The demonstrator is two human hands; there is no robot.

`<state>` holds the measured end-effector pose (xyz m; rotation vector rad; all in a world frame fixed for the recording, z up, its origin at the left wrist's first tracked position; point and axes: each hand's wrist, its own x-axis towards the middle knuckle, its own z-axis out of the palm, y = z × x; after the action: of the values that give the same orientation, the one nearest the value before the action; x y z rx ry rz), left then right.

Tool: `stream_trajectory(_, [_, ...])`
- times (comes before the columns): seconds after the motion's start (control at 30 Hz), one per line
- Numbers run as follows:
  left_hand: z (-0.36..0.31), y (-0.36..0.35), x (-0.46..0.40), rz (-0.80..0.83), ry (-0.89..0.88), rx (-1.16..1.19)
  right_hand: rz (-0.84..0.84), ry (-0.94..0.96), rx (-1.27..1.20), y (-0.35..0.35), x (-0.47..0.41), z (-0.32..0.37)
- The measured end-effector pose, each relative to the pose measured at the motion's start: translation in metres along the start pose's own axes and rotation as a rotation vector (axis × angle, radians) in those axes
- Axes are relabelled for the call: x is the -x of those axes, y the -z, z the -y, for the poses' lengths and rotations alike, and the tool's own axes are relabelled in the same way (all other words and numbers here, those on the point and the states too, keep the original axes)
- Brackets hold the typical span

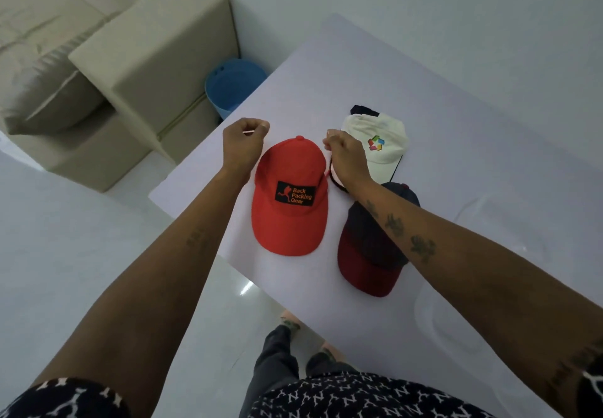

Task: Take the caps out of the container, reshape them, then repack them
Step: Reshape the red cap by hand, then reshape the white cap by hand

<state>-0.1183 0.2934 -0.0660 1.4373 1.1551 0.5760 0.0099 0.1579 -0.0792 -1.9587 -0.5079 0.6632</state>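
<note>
Your left hand [244, 143] pinches a thin white stick, your right hand [346, 156] looks clenched on something thin, hard to tell; the red cap [290, 202] sits between them near the bench's [456, 124] left edge.

1. Single head view, wide-angle, worn on the person's head.
2. Faces forward and steeply down over the white table [456, 117]; own forearms reach in from the bottom edge.
3. Close range; straight edges bow toward the frame corners.
</note>
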Motion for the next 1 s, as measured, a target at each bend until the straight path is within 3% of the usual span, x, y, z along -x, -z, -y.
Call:
stream_trajectory(0.17, [-0.03,-0.033,-0.009,0.103,-0.167,-0.11,-0.042,0.076,0.011,0.033,-0.015,0.005])
stream_trajectory(0.4, [-0.036,-0.107,-0.018,0.337,-0.291,-0.261,-0.257,0.084,0.109,0.1,-0.038,-0.019])
stream_trajectory(0.57, [-0.033,-0.146,-0.024,0.529,-0.295,-0.482,-0.156,-0.089,0.221,0.123,-0.045,-0.04])
stream_trajectory(0.73, [-0.028,-0.172,-0.027,0.53,-0.309,-0.64,-0.065,-0.137,0.264,0.126,-0.043,-0.057])
stream_trajectory(1.0, [-0.029,-0.179,-0.024,0.453,-0.336,-0.643,-0.139,-0.105,0.239,0.126,-0.046,-0.058])
